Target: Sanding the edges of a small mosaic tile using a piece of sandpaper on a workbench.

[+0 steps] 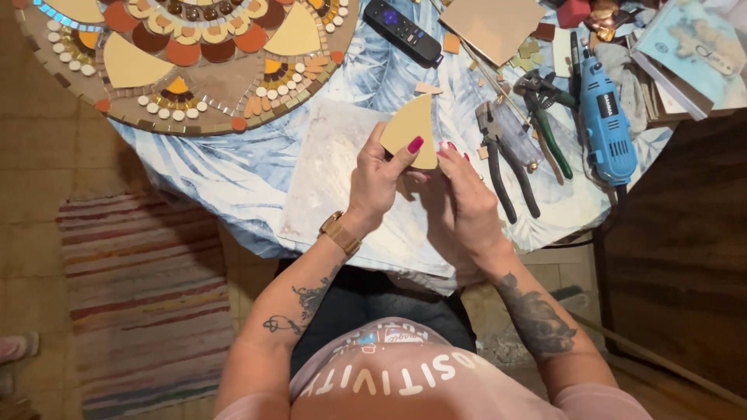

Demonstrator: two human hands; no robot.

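Centrally, above the worktop (233, 167) with the pale leaf-patterned cover: a yellow tile piece (412, 128), pointed at the top and curved along one side, held upright between both hands. No container in view; loose items directly on the worktop.

Left hand (377, 183): fingers closed on the left edge of the tile piece, thumb with red nail pressed on its front face. Gold watch (340, 232) on the wrist.

Right hand (461, 204): fingers curled against the lower right edge of the tile piece, fingertips touching it; full extent of grip hidden behind the hand.

Directly beneath the hands: a whitish square slab (327, 171), flat on the worktop.

Upper left: a round mosaic panel (187, 85), partly filled with yellow wedges, brown and orange curved pieces and small white discs.

Right of the hands: black-handled pliers (506, 159), green-handled nippers (548, 117) and a blue rotary tool (607, 117), side by side and near each other.

Top centre: a black remote control (403, 31), just beside a tan square tile (492, 23). Small tile fragments (529, 53) scattered near it.

Lower left, on the floor: a striped rug (148, 303).
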